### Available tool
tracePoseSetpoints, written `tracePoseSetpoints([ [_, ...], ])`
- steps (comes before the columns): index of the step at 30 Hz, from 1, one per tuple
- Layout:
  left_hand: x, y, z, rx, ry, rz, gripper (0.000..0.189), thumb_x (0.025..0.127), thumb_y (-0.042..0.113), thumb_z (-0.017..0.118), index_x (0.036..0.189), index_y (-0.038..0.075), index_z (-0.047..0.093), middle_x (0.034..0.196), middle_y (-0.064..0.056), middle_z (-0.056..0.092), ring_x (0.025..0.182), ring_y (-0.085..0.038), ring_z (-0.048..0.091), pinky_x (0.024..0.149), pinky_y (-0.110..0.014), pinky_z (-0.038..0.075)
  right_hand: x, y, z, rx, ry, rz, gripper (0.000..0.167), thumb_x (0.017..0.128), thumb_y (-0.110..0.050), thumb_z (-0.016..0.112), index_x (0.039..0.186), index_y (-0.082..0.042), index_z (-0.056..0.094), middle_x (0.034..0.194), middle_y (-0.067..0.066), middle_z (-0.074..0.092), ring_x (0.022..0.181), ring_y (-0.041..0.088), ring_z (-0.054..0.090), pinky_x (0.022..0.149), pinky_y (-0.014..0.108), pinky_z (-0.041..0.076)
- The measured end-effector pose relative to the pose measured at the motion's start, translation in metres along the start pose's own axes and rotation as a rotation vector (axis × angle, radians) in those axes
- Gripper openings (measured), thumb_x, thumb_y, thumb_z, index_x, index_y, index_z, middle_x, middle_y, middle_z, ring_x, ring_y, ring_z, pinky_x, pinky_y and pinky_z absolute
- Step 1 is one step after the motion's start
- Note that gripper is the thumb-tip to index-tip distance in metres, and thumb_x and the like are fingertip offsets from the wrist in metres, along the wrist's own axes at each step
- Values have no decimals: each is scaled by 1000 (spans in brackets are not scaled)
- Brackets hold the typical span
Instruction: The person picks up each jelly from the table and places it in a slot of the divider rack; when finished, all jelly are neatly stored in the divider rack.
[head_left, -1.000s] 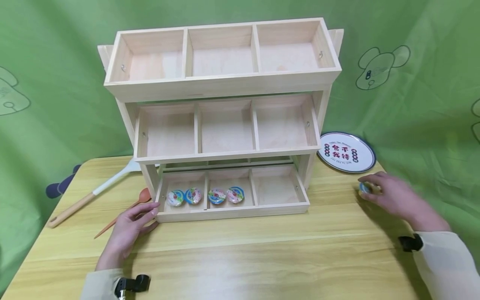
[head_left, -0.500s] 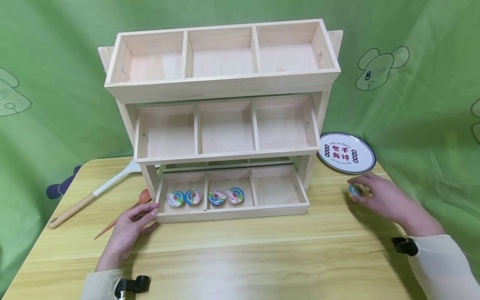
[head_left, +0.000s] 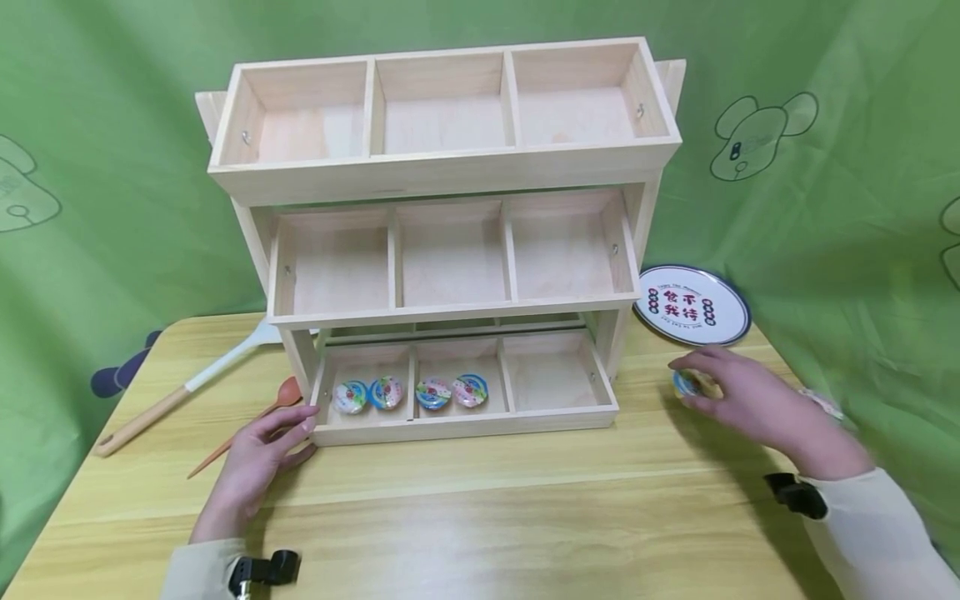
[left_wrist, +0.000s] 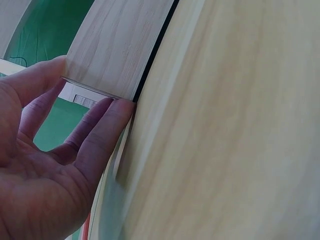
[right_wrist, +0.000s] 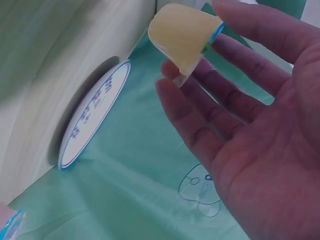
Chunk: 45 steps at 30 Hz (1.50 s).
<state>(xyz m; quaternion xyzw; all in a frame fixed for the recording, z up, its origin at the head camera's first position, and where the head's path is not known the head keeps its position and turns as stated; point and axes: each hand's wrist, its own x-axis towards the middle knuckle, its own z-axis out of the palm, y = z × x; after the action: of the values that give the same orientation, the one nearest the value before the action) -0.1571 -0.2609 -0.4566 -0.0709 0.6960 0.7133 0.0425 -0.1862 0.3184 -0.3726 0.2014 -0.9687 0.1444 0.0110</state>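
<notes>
My right hand (head_left: pixel 746 400) pinches a small jelly cup (right_wrist: pixel 182 32) between thumb and fingers, above the table right of the wooden rack. The cup is tilted, its contents pale yellow and its lid blue-edged. My left hand (head_left: pixel 255 458) holds the front left corner of the rack's lowest tray (head_left: pixel 465 427), thumb at the upper edge and fingertips at the lower. In that tray lie several jelly cups: a pair including one jelly cup (head_left: pixel 350 397) in the left compartment, and a pair including another jelly cup (head_left: pixel 470 390) in the middle one.
The rack's top tray (head_left: pixel 442 175) and middle tray (head_left: pixel 450 312) rise behind. A round plate (head_left: pixel 693 305) stands right of the rack. Left lie a white spatula (head_left: pixel 225 367) and an orange spoon (head_left: pixel 288 392). Another jelly cup (head_left: pixel 821 403) is partly hidden behind the right hand.
The right hand has moved left with the jelly cup, bringing another cup behind it into view. The left hand stays at the tray corner.
</notes>
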Motion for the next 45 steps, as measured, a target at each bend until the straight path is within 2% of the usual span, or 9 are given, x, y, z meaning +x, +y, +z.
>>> tracePoseSetpoints([
  [5,-1,1,0,-1,0,-3,31,93,9,69,121,-4,65,119,-4,55,107,-18,62,91,-37,55,1,-12,-3,-5,-19,-27,40,85,-13,76,120,1,64,124,24,57,112,48,54,94,65,45],
  [15,-2,0,1,3,1,-4,33,93,8,69,122,-7,63,117,-6,54,103,-15,62,91,-37,55,3,-37,-7,-29,-4,-70,39,87,-18,75,121,-2,64,123,17,59,109,42,58,92,61,49],
  [23,-1,0,1,6,1,-4,33,94,8,68,123,-8,63,118,-7,53,104,-16,62,92,-38,55,10,-56,-9,-26,18,-121,35,87,-16,75,119,-5,67,117,7,61,103,29,62,88,52,53],
  [32,0,0,0,9,-2,-6,34,94,9,68,123,-6,63,119,-5,55,105,-17,62,92,-37,55,27,-75,-4,15,-7,-175,39,86,-11,76,122,-4,65,121,9,62,109,30,60,94,53,52],
  [38,1,-1,-1,9,-5,-4,33,93,10,69,123,-5,64,118,-5,55,105,-16,62,92,-37,55,40,-89,1,13,-11,-185,36,87,-13,76,120,-4,66,119,9,61,106,29,61,90,49,55],
  [45,1,-1,0,12,-3,-8,34,94,9,67,125,-6,62,117,-5,54,103,-13,62,92,-37,55,61,-99,19,46,-33,-232,37,86,-15,78,120,-6,66,116,5,61,103,24,61,88,43,57],
])
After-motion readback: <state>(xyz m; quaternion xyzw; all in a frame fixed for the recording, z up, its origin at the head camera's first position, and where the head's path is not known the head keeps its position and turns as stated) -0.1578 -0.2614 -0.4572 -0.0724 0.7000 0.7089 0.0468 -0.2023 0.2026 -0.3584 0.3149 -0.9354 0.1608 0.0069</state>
